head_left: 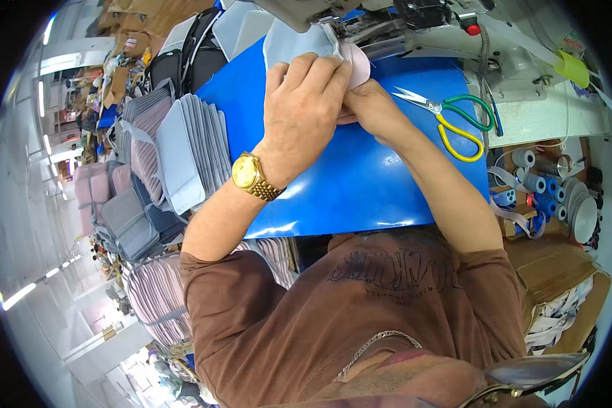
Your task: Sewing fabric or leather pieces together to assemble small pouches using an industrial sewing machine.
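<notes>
Beneath the sewing machine head lies a light grey-blue fabric panel with a pink rounded edge piece along its right side. My left hand, with a gold watch on its wrist, bends its fingers over the panel's near edge and grips it. My right hand pinches the pink piece from the right, its fingertips partly hidden behind the left hand. Both hands meet at this corner of the work. Thread snips or scissors with one green and one yellow handle lie partly spread to the right.
A glossy blue sheet covers the table. Stacks of grey and pink panels stand at its left, with black bags behind. Thread cones and spools sit on a shelf at right, above an open cardboard box.
</notes>
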Demonstrator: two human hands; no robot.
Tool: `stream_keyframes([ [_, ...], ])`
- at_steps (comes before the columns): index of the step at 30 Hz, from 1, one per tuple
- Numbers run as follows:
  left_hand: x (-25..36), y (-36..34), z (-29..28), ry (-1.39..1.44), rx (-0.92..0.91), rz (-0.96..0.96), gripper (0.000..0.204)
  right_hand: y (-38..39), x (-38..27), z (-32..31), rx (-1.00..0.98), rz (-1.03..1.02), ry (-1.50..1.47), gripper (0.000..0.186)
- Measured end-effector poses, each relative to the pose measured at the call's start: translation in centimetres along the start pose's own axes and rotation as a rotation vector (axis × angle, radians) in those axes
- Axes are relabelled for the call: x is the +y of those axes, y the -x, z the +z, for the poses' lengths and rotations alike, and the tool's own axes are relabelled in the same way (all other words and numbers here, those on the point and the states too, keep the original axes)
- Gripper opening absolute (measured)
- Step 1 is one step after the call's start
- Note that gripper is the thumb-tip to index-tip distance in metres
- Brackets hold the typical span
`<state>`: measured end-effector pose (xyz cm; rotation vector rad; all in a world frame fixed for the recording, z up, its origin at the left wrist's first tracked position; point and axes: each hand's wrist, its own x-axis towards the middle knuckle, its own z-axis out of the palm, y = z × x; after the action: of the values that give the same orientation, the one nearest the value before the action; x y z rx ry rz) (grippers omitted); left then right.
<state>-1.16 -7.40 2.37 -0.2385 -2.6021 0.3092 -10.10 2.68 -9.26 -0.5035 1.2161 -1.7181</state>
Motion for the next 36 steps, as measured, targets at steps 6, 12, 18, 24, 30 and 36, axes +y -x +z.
stream_keyframes([
  [6,0.9,-0.4,0.7,0.046,0.050,-0.094,0.033,-1.0,0.9,-1.0,-0.087,-0.035,-0.040,0.049],
  [12,0.8,-1.1,2.1,0.002,0.102,-0.175,0.030,-1.4,0.5,-0.3,-0.097,-0.097,-0.171,0.046],
  [18,1.0,-1.7,3.0,0.056,0.216,-0.201,0.025,-1.2,0.0,-0.5,-0.103,-0.149,-0.139,0.046],
  [24,2.6,-3.0,2.0,0.105,0.153,-0.387,0.017,0.4,-2.9,-2.3,-0.070,-0.229,0.170,0.044],
  [30,3.5,-3.0,0.2,0.282,0.087,-0.465,0.020,1.9,-6.8,-3.6,0.077,-0.356,0.567,0.038],
  [36,3.2,-2.8,-0.5,0.380,0.055,-0.525,0.025,3.4,-9.3,-3.7,0.145,-0.422,0.779,0.029],
])
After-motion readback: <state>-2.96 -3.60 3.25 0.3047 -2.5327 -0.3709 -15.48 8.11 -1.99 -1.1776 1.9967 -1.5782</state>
